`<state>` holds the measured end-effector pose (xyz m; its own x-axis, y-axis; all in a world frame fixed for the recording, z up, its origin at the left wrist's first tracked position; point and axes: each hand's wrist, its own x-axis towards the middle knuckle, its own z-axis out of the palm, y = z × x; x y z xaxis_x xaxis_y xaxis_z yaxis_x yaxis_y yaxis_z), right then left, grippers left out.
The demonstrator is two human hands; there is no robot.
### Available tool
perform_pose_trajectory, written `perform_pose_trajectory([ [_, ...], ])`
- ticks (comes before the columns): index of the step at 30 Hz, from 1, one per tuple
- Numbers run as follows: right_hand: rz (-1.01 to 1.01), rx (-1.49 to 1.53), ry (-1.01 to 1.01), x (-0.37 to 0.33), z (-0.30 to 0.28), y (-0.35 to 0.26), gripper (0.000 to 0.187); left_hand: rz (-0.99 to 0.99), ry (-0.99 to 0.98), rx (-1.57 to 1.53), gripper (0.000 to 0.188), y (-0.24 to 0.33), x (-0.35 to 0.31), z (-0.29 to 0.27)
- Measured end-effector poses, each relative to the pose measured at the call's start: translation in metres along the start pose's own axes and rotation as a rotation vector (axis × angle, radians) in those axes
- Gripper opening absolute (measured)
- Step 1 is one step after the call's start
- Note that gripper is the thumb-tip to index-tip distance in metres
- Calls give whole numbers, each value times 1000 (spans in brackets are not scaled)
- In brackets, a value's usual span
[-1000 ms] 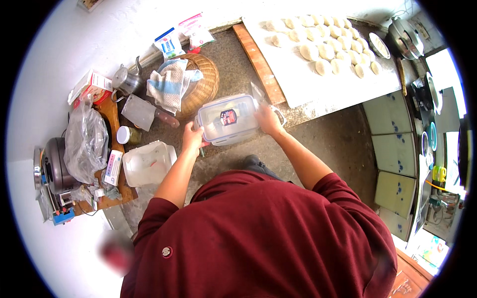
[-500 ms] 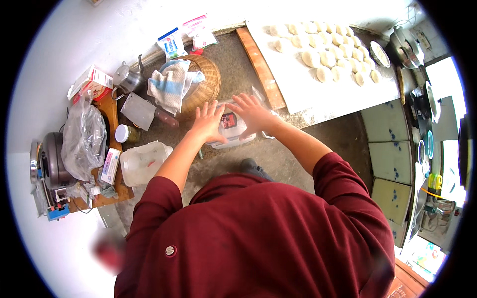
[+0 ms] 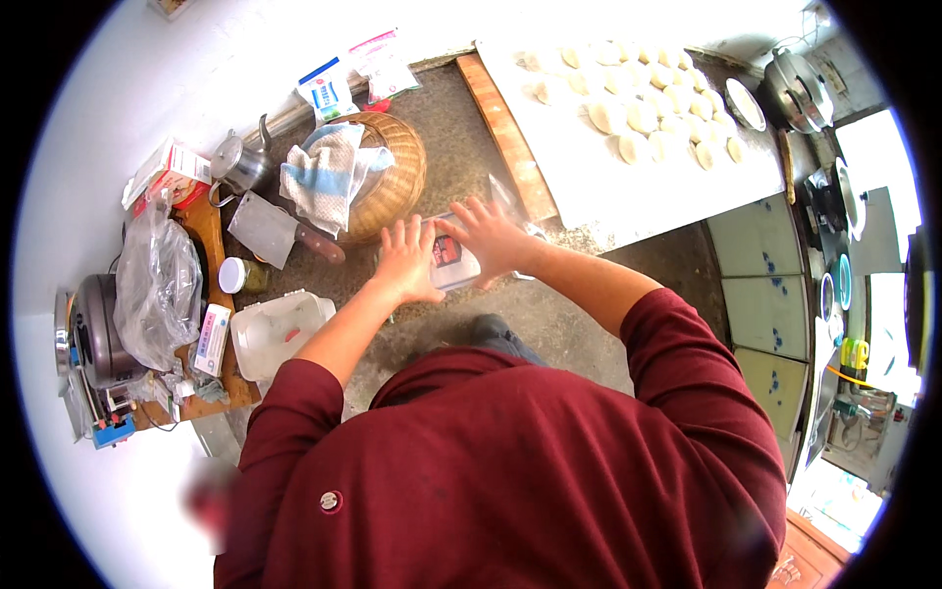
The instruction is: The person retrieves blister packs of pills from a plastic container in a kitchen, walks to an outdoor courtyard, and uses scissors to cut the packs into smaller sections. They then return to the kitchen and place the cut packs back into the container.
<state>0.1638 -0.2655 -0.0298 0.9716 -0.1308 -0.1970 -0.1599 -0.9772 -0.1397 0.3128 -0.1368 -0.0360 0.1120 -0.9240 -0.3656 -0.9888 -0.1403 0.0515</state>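
A wicker basket (image 3: 392, 182) with a blue-and-white cloth (image 3: 329, 172) draped over it sits on the grey tabletop (image 3: 471, 137), just beyond the hands. To its left lie a cleaver (image 3: 280, 231), a small metal kettle (image 3: 235, 162), a round white lid (image 3: 233, 275) and a clear empty tub (image 3: 275, 329). Farther left a crumpled plastic bag (image 3: 157, 285) leans over a dark pot (image 3: 93, 334). To the right a long wooden strip (image 3: 505, 128) edges a white board (image 3: 628, 187) covered with rows of pale dough pieces (image 3: 648, 108), well apart from the hands. Nothing stands between the hands and the box.

The clear plastic box (image 3: 453, 263), with a red-and-dark label on its lid, rests on the tabletop right in front of the person, near the basket's rim. The left hand (image 3: 407, 260) lies flat with fingers spread on the box's left side. The right hand (image 3: 491, 236) is also open, palm down, pressing on the right part of the lid. Both hands cover most of the box without closing around it.
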Motion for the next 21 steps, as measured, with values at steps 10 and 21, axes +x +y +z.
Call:
perform_pose_trajectory([
  [10,57,224,148,-9,21,10,122,73,157,-264,122,-16,-6,-4],
  [21,743,1010,649,-7,113,-20,64,-393,465,-1692,71,-9,-27,88],
])
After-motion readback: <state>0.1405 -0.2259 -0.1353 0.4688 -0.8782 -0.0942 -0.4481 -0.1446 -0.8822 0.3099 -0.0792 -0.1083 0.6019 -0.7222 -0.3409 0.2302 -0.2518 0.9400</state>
